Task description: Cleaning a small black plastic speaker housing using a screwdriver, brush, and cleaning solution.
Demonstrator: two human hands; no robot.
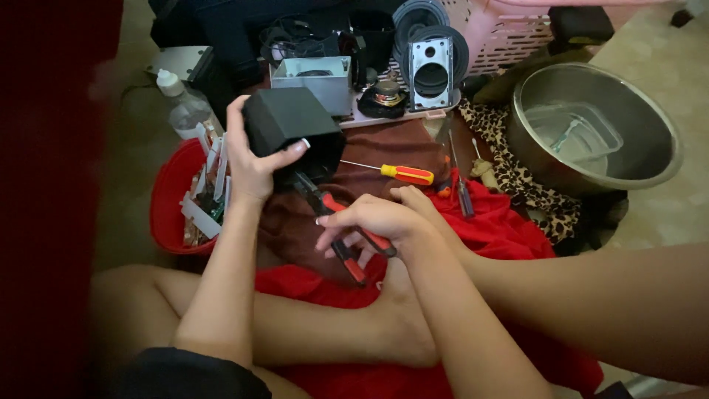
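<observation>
My left hand [252, 166] grips a black box-shaped housing [289, 127], held tilted above a brown cloth. My right hand [373, 220] holds red-and-black pliers [341, 229] by the handles, and their jaws reach up into the underside of the black housing. A yellow-and-red screwdriver [395, 173] lies on the brown cloth just right of the housing. My crossed legs lie below both hands.
A red bowl [168, 199] with white strips sits at left, beside a clear plastic bottle [185, 103]. A steel bowl [591, 125] holding a clear tub stands at right. Speaker parts [430, 66], a grey box [314, 77] and a pink basket [509, 29] crowd the back. Red cloth [502, 229] covers my lap.
</observation>
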